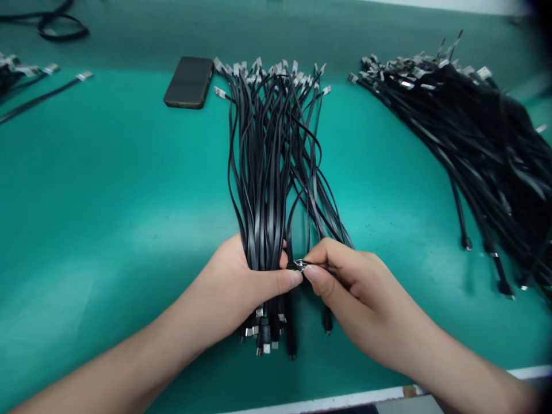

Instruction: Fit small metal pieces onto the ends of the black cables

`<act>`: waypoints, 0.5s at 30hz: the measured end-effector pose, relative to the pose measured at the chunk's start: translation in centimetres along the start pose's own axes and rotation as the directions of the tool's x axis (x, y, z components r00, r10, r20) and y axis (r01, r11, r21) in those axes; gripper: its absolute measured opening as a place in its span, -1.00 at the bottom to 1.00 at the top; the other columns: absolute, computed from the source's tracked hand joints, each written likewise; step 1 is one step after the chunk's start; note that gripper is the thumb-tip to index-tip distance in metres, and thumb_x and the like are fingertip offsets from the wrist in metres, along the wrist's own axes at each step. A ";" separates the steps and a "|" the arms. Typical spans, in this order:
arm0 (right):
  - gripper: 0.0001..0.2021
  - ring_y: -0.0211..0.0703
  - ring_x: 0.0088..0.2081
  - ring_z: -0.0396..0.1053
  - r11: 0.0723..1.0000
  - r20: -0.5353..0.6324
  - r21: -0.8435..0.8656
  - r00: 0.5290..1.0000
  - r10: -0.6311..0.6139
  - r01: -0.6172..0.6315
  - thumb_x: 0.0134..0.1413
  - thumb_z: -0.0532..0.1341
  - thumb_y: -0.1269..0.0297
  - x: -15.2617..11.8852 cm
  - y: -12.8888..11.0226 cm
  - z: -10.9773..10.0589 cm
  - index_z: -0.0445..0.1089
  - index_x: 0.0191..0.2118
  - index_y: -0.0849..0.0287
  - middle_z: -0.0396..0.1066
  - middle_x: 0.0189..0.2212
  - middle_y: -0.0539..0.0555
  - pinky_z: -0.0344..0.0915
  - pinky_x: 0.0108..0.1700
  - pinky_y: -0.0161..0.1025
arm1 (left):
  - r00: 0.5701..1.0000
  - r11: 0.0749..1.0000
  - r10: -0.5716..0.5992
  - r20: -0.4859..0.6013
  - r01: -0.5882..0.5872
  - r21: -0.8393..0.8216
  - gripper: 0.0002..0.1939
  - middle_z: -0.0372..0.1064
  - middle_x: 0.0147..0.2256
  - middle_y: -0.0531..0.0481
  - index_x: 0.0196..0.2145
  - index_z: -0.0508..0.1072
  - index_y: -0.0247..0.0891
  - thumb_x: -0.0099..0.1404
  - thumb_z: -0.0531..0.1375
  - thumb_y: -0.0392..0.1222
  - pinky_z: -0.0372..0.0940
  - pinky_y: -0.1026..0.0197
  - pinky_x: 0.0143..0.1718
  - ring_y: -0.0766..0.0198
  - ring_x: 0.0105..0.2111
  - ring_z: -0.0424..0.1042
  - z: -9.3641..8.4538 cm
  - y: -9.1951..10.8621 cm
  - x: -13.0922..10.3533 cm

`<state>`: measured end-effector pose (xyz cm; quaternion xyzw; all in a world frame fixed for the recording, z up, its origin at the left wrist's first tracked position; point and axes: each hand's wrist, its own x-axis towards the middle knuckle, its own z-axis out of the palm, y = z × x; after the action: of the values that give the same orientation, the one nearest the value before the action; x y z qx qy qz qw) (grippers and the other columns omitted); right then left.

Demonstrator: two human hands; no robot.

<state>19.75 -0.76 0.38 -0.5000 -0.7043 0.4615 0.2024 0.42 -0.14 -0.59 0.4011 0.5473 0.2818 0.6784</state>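
Far L, top: black cord [64,38] is looping on green counter [129,172]. Below it, loose cables [28,70] are poking in from L edge, plugs pointing mostly R. Next R: phone [188,82] is lying flat, dark screen facing up, just beside upper plugs of the bundle.

L hand [241,282]: grip is wrapping around cable bundle [267,190] nr its lower end, thumb crossing in front. Bundle (black, flat cables) is lying mid-counter, running approx top to bottom; upper plugs are fanning out, lower plugs are sticking out below the hand. More cables [317,190] are spreading just R of it, passing down twd R hand.

R hand [357,287]: thumb + forefinger are pinching small metal piece [300,265] right by L thumb tip; exact type can't tell, partly hidden by fingers.

Far R: big cable pile [487,138] is sprawling, well apart from bundle, running off R edge; upper plugs are clustering twd back, some lower ends hanging loose.
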 end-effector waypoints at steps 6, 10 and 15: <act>-0.84 -0.30 -0.57 0.16 0.997 -0.329 0.071 0.944 0.017 0.007 0.42 0.10 0.20 0.0 0.9 -0.4 0.34 -0.23 0.07 0.29 -0.50 -0.09 0.12 -0.57 -0.30 | 1.000 0.998 -0.001 0.030 0.003 -0.056 -0.73 0.43 -0.45 0.12 -0.35 0.46 -0.24 0.08 0.45 -0.13 0.27 0.23 -0.32 0.30 -0.41 0.39 0.0 -0.5 0.1; -0.87 -0.36 -0.48 0.28 0.962 -0.405 0.117 0.896 -0.181 0.248 0.46 0.07 0.26 -0.2 1.0 -0.6 0.36 -0.10 0.02 0.37 -0.10 0.01 0.31 -0.39 -0.26 | 0.998 0.981 -0.026 0.049 0.035 -0.191 -0.73 0.57 -0.33 -0.04 -0.27 0.53 -0.29 0.16 0.41 -0.09 0.39 0.11 -0.16 0.18 -0.30 0.53 0.2 -0.7 0.1; -0.85 -0.33 -0.47 0.29 0.955 -0.188 0.093 0.947 -0.261 0.282 0.46 0.05 0.30 -0.4 0.6 -0.4 0.36 -0.10 0.05 0.40 -0.19 0.01 0.29 -0.38 -0.26 | 0.999 0.955 -0.041 0.028 0.047 -0.293 -0.76 0.59 -0.29 -0.05 -0.21 0.57 -0.30 0.15 0.40 -0.18 0.40 0.16 -0.17 0.22 -0.31 0.54 0.1 -0.3 -0.3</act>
<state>20.55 -0.84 0.11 -0.4235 -0.7175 0.4247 0.3541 0.39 -0.56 -0.72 0.2869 0.5007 0.3404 0.7424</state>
